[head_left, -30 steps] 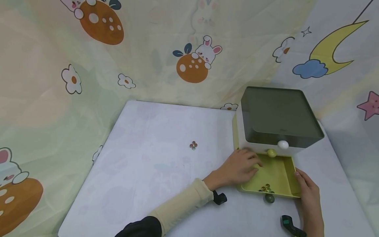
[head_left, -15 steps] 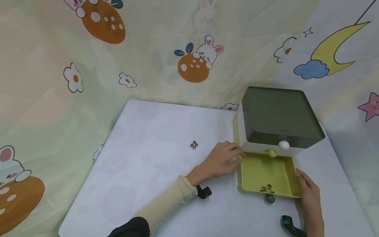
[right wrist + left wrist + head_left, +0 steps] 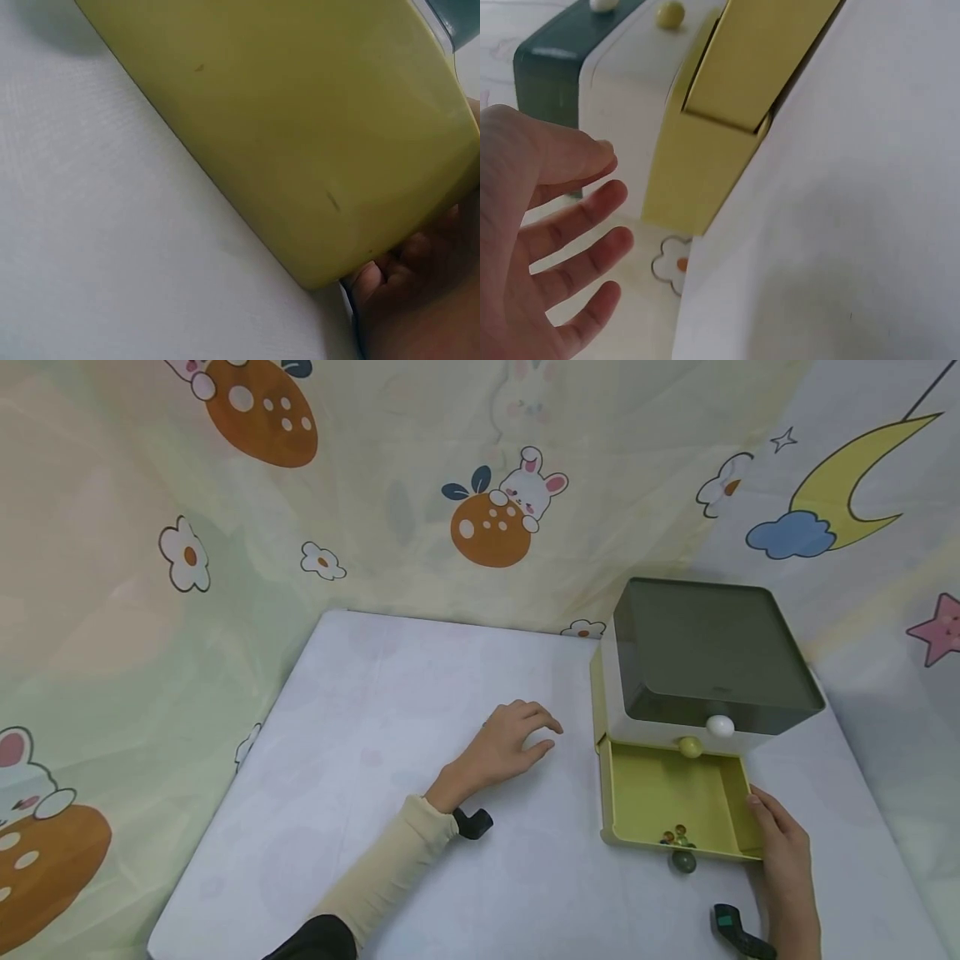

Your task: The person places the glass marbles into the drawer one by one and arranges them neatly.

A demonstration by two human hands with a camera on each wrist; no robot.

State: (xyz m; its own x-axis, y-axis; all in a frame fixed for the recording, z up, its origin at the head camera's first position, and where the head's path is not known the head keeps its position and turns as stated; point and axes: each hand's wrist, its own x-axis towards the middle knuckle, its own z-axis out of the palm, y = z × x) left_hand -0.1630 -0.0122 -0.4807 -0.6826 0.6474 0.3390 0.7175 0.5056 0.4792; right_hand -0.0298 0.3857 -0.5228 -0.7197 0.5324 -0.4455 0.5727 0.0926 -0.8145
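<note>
The drawer's (image 3: 663,785) back end is hidden inside the box (image 3: 712,643), and its front rim partly covers the beads (image 3: 678,837), too bunched to count. The right hand (image 3: 786,852) grips the drawer's right wall – thumb at the rim, fingers mostly out of sight. The drawer juts from the box's base toward the person, dark knob (image 3: 683,862) foremost; the part showing is widest side to side – full long axis unclear. Over the counter (image 3: 375,710), the left hand (image 3: 498,750) hangs left of it, fingers loosely bent and parted, nothing visible in them.
</note>
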